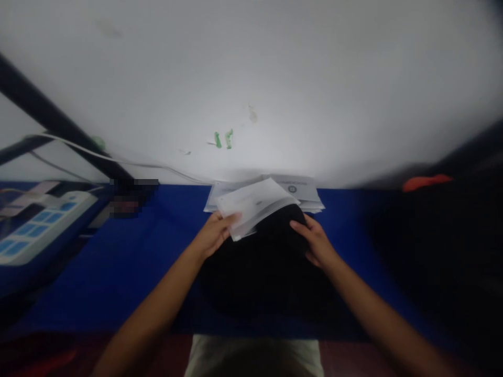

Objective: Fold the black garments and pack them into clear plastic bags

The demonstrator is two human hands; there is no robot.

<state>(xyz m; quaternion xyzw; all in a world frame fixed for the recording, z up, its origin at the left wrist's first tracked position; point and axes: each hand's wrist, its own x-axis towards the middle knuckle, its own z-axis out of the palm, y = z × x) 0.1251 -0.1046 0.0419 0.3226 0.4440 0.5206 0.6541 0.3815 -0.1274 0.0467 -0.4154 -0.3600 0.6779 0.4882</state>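
My left hand (pixel 217 231) pinches the near left corner of a white sheet of paper (pixel 255 205), lifting it over a black object (pixel 271 262) that lies on the blue table top (pixel 129 262). The paper slants up to the right. Resting on the right upper edge of the black object is my right hand (pixel 314 242), its fingers curled against it. Behind both, a stack of printed papers (pixel 298 191) lies flat against the white wall.
A white power strip with blue switches (pixel 39 225) sits at the far left, with cables (pixel 118 159) running along the wall. A dark bulky shape (pixel 444 246) with an orange piece (pixel 426 181) fills the right side. Green marks (pixel 223 139) dot the wall.
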